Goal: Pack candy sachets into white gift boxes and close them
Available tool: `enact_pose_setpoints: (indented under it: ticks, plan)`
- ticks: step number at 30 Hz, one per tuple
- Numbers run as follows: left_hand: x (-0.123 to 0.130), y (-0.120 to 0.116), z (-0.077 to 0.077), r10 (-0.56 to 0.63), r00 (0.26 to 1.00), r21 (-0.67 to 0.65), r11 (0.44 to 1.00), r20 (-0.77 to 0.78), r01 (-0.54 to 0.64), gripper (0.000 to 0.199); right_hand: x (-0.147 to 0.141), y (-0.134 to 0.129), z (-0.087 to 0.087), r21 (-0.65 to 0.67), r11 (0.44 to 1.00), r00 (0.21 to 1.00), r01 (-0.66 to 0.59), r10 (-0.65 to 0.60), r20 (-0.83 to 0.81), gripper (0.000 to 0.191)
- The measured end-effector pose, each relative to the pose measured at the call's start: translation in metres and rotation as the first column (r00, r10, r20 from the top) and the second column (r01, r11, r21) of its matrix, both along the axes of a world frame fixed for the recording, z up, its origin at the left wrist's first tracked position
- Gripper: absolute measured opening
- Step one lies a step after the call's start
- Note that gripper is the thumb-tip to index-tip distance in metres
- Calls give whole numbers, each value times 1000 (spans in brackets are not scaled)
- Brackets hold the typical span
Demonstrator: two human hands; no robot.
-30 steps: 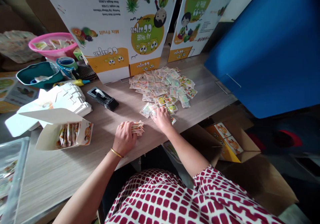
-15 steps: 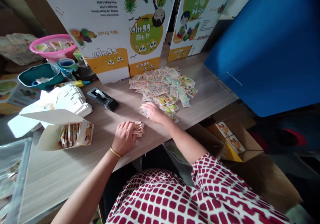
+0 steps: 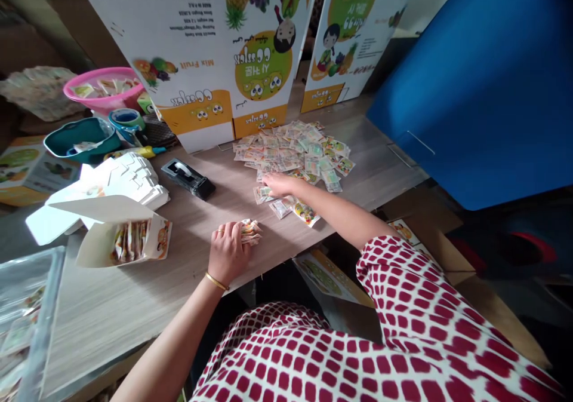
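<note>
My left hand (image 3: 227,252) rests on the wooden-look table (image 3: 125,300), its fingers curled around a small bundle of sachets (image 3: 250,232). My right hand (image 3: 281,184) stretches forward, with its fingertips on the near edge of a loose, flat pile of printed candy sachets (image 3: 295,154). A few stray sachets (image 3: 304,212) lie just beyond my right wrist, toward the table's front edge. The hand hides part of the pile.
A black tape dispenser (image 3: 188,178) and an open white carton holding sachets (image 3: 132,239) stand left of the pile, beside flat white cartons (image 3: 129,178). Printed cartons (image 3: 201,61) rise behind. A blue board (image 3: 474,91) stands right; a clear plastic bin (image 3: 31,324) sits lower left.
My right hand has slid forward and left onto the pile, uncovering stray sachets near the table edge. My left hand still holds the bundle. The view has shifted slightly.
</note>
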State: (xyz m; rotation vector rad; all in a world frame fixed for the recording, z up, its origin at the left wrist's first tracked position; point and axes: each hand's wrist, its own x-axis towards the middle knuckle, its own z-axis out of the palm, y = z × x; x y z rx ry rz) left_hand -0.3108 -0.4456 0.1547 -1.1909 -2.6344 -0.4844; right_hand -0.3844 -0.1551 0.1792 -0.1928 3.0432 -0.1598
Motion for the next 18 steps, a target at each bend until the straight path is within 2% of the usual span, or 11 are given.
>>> enact_pose_setpoints:
  ticks: [3, 5, 6, 8, 10, 11, 12, 14, 16, 18]
  plan:
    - [4, -2, 0, -14, 1000, 21, 1000, 9, 14, 32, 3, -9, 4, 42, 999, 998, -14, 11, 57, 19]
    - [4, -2, 1, -34, 999, 62, 997, -28, 35, 31, 12, -31, 7, -10, 999, 997, 40, -40, -72, 20]
    - [4, -2, 2, -42, 997, 80, 996, -58, 46, 30, 18, -46, 8, -61, 998, 994, 32, -39, -107, 21]
    - [2, -3, 4, -57, 992, 97, 993, -114, 69, 31, 33, -75, 9, -198, 977, 995, -76, 61, -81, 18]
    - [-1, -4, 5, -93, 988, 81, 991, -120, 103, 33, 52, -95, 9, -377, 906, 978, -195, 207, -8, 17]
    - [-3, -5, 5, -115, 988, 66, 990, -100, 121, 33, 63, -98, 9, -458, 865, 972, -206, 234, 5, 18]
    - [-5, -6, 5, -132, 989, 48, 990, -70, 136, 33, 74, -96, 8, -510, 841, 979, -178, 203, -8, 20]
    - [-10, -8, 2, -143, 990, 32, 989, -12, 143, 35, 100, -80, 2, -502, 864, 998, -25, -11, -68, 22]
    - [-14, -9, -1, -134, 991, 52, 990, 15, 133, 46, 129, -55, -9, -360, 902, 940, 240, -308, -146, 18]
    - [-17, -10, -5, -133, 991, 94, 987, 11, 131, 61, 156, -30, -22, -197, 862, 840, 467, -502, -206, 20]
